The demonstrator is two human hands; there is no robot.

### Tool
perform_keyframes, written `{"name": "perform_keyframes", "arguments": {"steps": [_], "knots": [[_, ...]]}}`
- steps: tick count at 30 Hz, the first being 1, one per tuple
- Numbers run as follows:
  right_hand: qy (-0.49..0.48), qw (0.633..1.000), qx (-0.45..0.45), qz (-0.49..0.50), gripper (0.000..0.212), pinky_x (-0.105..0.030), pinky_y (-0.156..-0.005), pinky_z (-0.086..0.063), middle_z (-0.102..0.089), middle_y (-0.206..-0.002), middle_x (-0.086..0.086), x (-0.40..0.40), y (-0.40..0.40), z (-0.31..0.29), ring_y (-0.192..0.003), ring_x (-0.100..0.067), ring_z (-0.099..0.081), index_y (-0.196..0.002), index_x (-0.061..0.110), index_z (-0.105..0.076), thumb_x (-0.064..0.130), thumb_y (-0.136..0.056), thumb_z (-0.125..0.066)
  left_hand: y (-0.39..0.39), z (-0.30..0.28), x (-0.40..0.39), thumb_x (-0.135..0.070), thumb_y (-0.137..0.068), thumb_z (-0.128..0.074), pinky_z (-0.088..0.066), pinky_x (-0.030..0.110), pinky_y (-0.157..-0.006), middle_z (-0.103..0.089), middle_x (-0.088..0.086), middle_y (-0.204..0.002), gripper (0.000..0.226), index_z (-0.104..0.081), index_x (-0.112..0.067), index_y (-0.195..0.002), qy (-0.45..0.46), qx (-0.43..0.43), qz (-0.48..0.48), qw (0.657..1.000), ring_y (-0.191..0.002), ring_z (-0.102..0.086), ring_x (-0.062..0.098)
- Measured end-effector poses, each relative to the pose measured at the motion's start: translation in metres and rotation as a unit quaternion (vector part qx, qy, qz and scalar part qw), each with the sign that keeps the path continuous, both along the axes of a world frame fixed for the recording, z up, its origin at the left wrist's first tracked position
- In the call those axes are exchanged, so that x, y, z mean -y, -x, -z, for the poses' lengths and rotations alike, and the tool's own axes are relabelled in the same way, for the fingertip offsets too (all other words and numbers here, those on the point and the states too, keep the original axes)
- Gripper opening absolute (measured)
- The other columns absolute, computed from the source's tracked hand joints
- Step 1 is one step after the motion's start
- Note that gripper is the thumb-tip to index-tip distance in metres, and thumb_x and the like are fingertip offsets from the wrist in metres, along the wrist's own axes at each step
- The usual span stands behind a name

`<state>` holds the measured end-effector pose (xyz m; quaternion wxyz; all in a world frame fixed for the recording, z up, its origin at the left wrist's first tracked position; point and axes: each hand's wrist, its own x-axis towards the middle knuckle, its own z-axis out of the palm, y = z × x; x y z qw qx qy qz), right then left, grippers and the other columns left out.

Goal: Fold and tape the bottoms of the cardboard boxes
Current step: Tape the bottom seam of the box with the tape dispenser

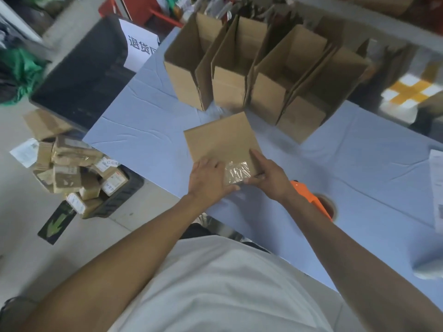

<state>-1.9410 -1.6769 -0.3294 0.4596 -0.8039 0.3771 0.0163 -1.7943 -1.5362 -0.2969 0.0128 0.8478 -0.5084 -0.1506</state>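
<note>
Under the straight, ungripping fingers of left hand (210,179) and right hand (269,179), tape (236,172) wraps the box (219,140) edge. Smoothing seems in hand; next needs firm, even pressure.

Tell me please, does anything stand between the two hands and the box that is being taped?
Nothing visible does. The left hand and right hand touch the cardboard box, one on each side of the clear tape at its near edge.

Head cam; down-fwd over table (143,130)
</note>
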Motion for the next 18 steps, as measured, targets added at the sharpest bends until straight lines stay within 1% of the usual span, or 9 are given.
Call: {"name": "perform_keyframes", "arguments": {"steps": [2, 3, 5, 8, 10, 12, 14, 16, 18], "knots": [[0.024, 0.999, -0.030, 0.006, 0.106, -0.038, -0.091, -0.045, -0.047, -0.111, -0.011, -0.007, -0.003, -0.001, -0.105, -0.026, -0.050, -0.149, 0.042, -0.026, 0.056, -0.060, -0.084, 0.002, 0.001, 0.001, -0.076, -0.078, -0.054, -0.029, 0.035, -0.100, -0.056, 0.003, -0.121, 0.074, -0.056, -0.015, -0.121, -0.009, 0.028, 0.011, 1.000, -0.121, -0.041, 0.027], [0.037, 0.999, -0.035, 0.018, 0.107, -0.040, -0.089, -0.047, -0.046, -0.109, -0.010, -0.011, -0.005, -0.001, -0.104, -0.028, -0.051, -0.148, 0.042, -0.027, 0.058, -0.058, -0.083, 0.003, 0.001, 0.001, -0.077, -0.079, -0.052, -0.030, 0.036, -0.099, -0.057, 0.004, -0.120, 0.074, -0.056, -0.015, -0.119, -0.008, 0.038, 0.014, 0.999, -0.120, -0.042, 0.028], [0.065, 0.997, -0.039, 0.030, 0.102, -0.041, -0.087, -0.048, -0.047, -0.107, -0.012, -0.014, -0.006, -0.002, -0.103, -0.032, -0.052, -0.148, 0.041, -0.029, 0.057, -0.063, -0.082, 0.003, 0.000, 0.004, -0.076, -0.079, -0.053, -0.032, 0.037, -0.097, -0.058, 0.005, -0.120, 0.073, -0.056, -0.015, -0.118, -0.008, 0.044, 0.015, 0.999, -0.119, -0.043, 0.029], [0.104, 0.993, -0.052, 0.016, 0.092, -0.039, -0.088, -0.046, -0.047, -0.110, -0.015, -0.016, -0.002, -0.004, -0.104, -0.035, -0.052, -0.152, 0.036, -0.028, 0.046, -0.075, -0.079, 0.004, -0.001, 0.006, -0.074, -0.077, -0.058, -0.032, 0.037, -0.098, -0.057, 0.004, -0.123, 0.072, -0.054, -0.016, -0.121, -0.032, 0.047, 0.025, 0.998, -0.120, -0.042, 0.028], [0.115, 0.991, -0.064, 0.009, 0.088, -0.039, -0.086, -0.046, -0.046, -0.113, -0.016, -0.018, -0.001, -0.007, -0.105, -0.035, -0.051, -0.152, 0.035, -0.025, 0.041, -0.081, -0.076, 0.005, 0.000, 0.007, -0.080, -0.077, -0.049, -0.033, 0.038, -0.097, -0.058, 0.003, -0.120, 0.078, -0.056, -0.016, -0.121, -0.020, 0.046, 0.011, 0.999, -0.118, -0.043, 0.027], [0.130, 0.989, -0.072, 0.002, 0.088, -0.040, -0.084, -0.047, -0.045, -0.111, -0.015, -0.020, -0.001, -0.007, -0.103, -0.034, -0.051, -0.153, 0.035, -0.024, 0.043, -0.081, -0.074, 0.005, 0.000, 0.007, -0.083, -0.079, -0.040, -0.034, 0.038, -0.095, -0.059, 0.003, -0.119, 0.081, -0.057, -0.016, -0.121, -0.013, 0.057, 0.004, 0.998, -0.117, -0.045, 0.028], [0.138, 0.988, -0.075, 0.009, 0.090, -0.041, -0.083, -0.047, -0.045, -0.109, -0.013, -0.022, -0.002, -0.006, -0.100, -0.033, -0.051, -0.152, 0.036, -0.024, 0.048, -0.079, -0.074, 0.005, 0.002, 0.007, -0.081, -0.081, -0.039, -0.035, 0.038, -0.094, -0.060, 0.005, -0.119, 0.080, -0.058, -0.014, -0.121, -0.021, 0.079, 0.026, 0.996, -0.116, -0.046, 0.028], [0.135, 0.988, -0.077, 0.016, 0.088, -0.041, -0.083, -0.047, -0.045, -0.109, -0.012, -0.022, -0.003, -0.005, -0.100, -0.033, -0.051, -0.152, 0.037, -0.025, 0.048, -0.080, -0.073, 0.005, 0.003, 0.007, -0.082, -0.080, -0.040, -0.036, 0.039, -0.090, -0.062, 0.006, -0.112, 0.080, -0.060, -0.013, -0.114, -0.019, 0.090, 0.029, 0.995, -0.112, -0.049, 0.030], [0.132, 0.988, -0.079, 0.011, 0.085, -0.041, -0.083, -0.047, -0.046, -0.110, -0.012, -0.018, -0.004, -0.003, -0.101, -0.033, -0.051, -0.152, 0.037, -0.026, 0.044, -0.082, -0.073, 0.007, 0.003, 0.007, -0.085, -0.077, -0.043, -0.039, 0.039, -0.084, -0.065, 0.006, -0.100, 0.080, -0.065, -0.012, -0.103, -0.008, 0.100, 0.024, 0.995, -0.103, -0.054, 0.029]]}}
